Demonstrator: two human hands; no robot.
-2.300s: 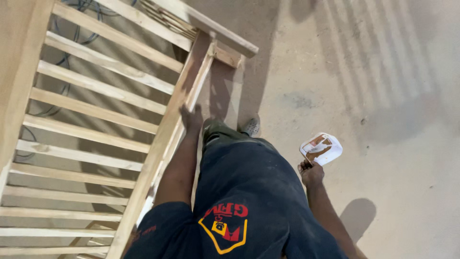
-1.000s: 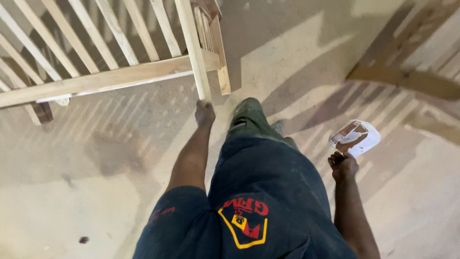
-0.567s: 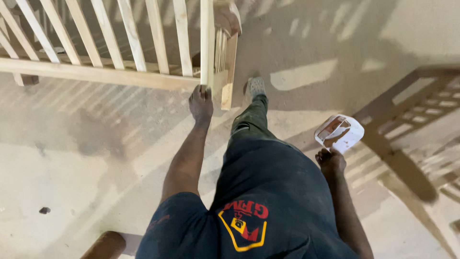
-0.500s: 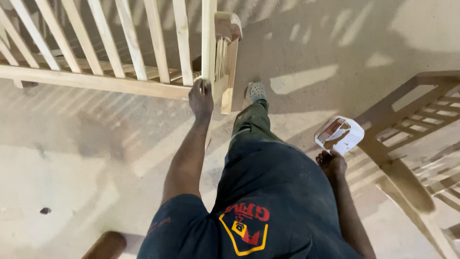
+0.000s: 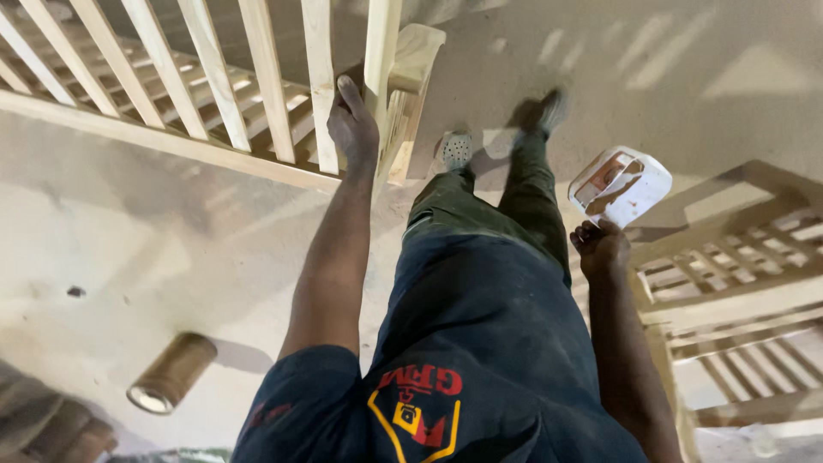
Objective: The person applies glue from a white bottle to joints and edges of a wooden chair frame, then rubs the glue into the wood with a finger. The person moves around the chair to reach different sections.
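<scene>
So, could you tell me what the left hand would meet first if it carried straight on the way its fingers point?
The left hand already rests against the wooden slatted frame; its fingers point at the corner post, probably the first contact.

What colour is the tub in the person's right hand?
White tub, smeared brown inside; head view shows it best.

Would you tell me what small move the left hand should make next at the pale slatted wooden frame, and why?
Probably close the left hand firmly around the corner post of the pale slatted wooden frame. Its fingers already rest on the post, but the grip looks loose. The right hand is occupied with a white plastic tub, so it likely cannot help.
</scene>
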